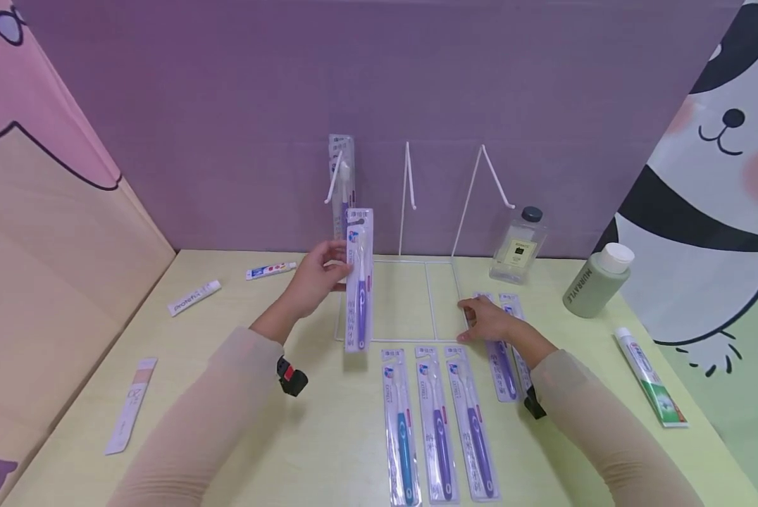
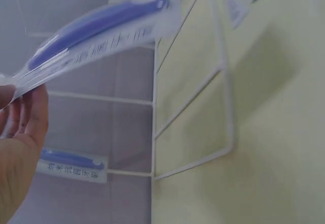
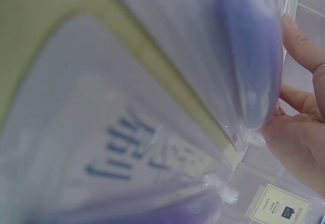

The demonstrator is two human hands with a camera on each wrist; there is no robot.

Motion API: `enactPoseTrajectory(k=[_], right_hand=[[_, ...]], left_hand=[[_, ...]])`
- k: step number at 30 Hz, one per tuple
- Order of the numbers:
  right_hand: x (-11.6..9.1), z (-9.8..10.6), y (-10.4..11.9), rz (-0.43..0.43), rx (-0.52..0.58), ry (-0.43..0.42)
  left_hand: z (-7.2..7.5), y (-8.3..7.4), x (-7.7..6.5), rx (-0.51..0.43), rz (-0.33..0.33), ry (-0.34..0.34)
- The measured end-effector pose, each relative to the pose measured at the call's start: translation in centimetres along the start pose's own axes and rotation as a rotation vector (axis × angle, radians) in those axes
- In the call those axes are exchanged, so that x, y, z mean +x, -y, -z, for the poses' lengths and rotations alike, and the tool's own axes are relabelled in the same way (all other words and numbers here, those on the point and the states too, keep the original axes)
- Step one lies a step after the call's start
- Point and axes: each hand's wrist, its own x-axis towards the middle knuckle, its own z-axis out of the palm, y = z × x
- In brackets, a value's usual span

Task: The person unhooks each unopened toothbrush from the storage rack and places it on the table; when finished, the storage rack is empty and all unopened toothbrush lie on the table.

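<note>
My left hand (image 1: 320, 278) pinches a packaged purple toothbrush (image 1: 360, 296) upright by the edge of its pack, in front of the white wire rack (image 1: 431, 303). Behind it, another toothbrush pack (image 1: 342, 176) hangs on the rack's left hook; the middle and right hooks are bare. My right hand (image 1: 489, 320) grips the rack's right side wire near its front corner, fingers curled at the wire. Under and beside that wrist lie two purple toothbrush packs (image 3: 249, 56), partly hidden by the hand. In the left wrist view the held toothbrush pack (image 2: 101, 36) slants over the rack.
Three toothbrush packs (image 1: 439, 429) lie in a row before the rack. Small tubes (image 1: 194, 298) and a flat pale packet (image 1: 132, 408) lie at left. At right are a clear bottle (image 1: 518, 250), a green-grey bottle (image 1: 597, 282) and a toothpaste tube (image 1: 651, 380).
</note>
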Motion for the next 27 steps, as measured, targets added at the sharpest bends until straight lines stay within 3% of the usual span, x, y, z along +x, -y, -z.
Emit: enactPoseTrajectory(k=[8,13,19,24,27], right_hand=[[0.0,0.1,0.1,-0.001,-0.024,0.0],[0.3,0.0,-0.1,-0.015,-0.021,0.008],[0.4,0.0,-0.2,-0.019,-0.03,-0.001],[0.1,0.0,0.0,-0.009,-0.025,-0.004],[0.0,0.0,0.1,-0.014,-0.027,-0.005]], left_hand=[[-0.5,2.5,-5.1,-0.028,0.26,0.198],[-1.6,4.3,-7.6,-0.049,0.386,0.259],[-2.7,5.5,-9.0,-0.067,0.492,0.247],[-3.4,6.2,-9.9,0.024,0.558,0.199],[-3.7,6.5,-10.4,0.07,0.566,0.195]])
